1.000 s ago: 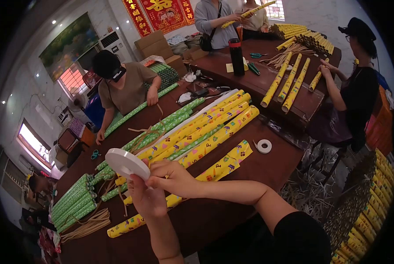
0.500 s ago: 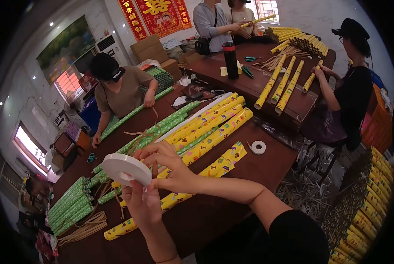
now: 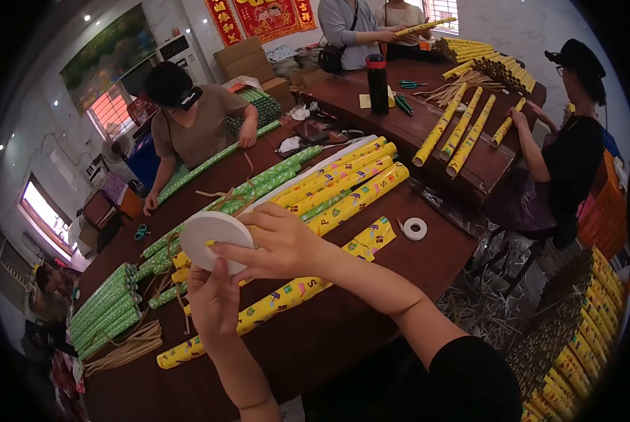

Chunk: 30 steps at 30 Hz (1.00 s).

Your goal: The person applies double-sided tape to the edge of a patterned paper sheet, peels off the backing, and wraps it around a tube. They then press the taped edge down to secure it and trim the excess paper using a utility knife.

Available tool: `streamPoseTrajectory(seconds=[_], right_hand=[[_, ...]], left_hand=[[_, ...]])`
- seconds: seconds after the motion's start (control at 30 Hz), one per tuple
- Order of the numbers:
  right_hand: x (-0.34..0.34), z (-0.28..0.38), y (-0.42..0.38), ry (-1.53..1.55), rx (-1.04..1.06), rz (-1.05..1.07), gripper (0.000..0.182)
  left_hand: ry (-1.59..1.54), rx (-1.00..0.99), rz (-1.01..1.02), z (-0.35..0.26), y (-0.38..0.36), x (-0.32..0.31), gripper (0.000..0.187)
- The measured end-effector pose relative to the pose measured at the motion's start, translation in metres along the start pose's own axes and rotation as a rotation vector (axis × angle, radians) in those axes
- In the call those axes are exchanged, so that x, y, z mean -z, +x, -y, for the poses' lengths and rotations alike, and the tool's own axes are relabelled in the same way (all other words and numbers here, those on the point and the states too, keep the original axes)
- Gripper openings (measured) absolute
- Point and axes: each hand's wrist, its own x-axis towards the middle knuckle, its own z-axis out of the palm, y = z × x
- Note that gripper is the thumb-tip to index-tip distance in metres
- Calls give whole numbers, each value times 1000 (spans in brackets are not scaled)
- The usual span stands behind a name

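Note:
A roll of white tape (image 3: pixel 201 231) is held up over the table with its flat side facing me. My left hand (image 3: pixel 213 299) grips it from below, thumb against its lower edge. From the right, my right hand (image 3: pixel 283 239) closes on the same roll; its thumb lies across the face near the center hole and its other fingers are bent at the edge. Below the hands a patterned yellow paper roll (image 3: pixel 280 301) lies on the table, partly unrolled at its far end. More yellow rolls (image 3: pixel 364 197) lie beyond, partly hidden by my right hand.
A second tape roll (image 3: pixel 414 228) lies to the right. Green rolls (image 3: pixel 107 309) and paper strips (image 3: pixel 129 347) are at the left, near teal scissors (image 3: pixel 141 231). A co-worker (image 3: pixel 206 126) handles a green roll opposite. Another person (image 3: pixel 575 141) works at the second table (image 3: pixel 399 130).
The tape roll has turned to face me more squarely. My right hand has moved its thumb onto the roll's face. The view has shifted slightly.

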Motion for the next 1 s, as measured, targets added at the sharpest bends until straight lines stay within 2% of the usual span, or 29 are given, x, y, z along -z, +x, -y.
streamPoseTrajectory(seconds=[0.03,0.1,0.17,0.3,0.4,0.5,0.57,0.6,0.67,0.7,0.77,0.9,0.97,1.0], right_hand=[[1,-1,0,25,-33,47,48],[2,0,1,-16,-5,10,53],[6,6,-2,-120,-17,113,54],[6,7,-3,-135,-24,141,58],[3,3,-11,-31,-96,244,58],[6,0,-11,-33,-109,255,54],[12,0,-6,74,-244,330,47],[10,1,-8,68,-248,329,47],[-1,3,-13,137,-373,170,45],[-4,3,-12,134,-373,170,45],[-7,2,-11,117,-371,17,45],[-7,-1,-11,113,-383,-18,45],[-8,-1,-12,117,-412,21,43],[-6,-1,-12,117,-412,22,43]], left_hand=[[57,-36,-23,-1,1,-1,29],[117,-70,-43,-3,2,-1,29],[125,-49,-81,-3,3,-2,29],[176,-45,-57,-4,5,7,29],[161,6,30,-7,5,5,28],[210,73,18,-11,4,11,35],[152,39,116,-18,0,3,49],[152,43,120,-16,1,2,49],[240,-13,129,-9,2,-2,58],[239,-12,131,-8,1,-7,58],[343,-37,81,-9,-3,-16,59],[452,-52,-67,-11,0,-15,61],[512,-182,-141,-6,-1,-30,52],[511,-183,-141,-6,-1,-28,52]])
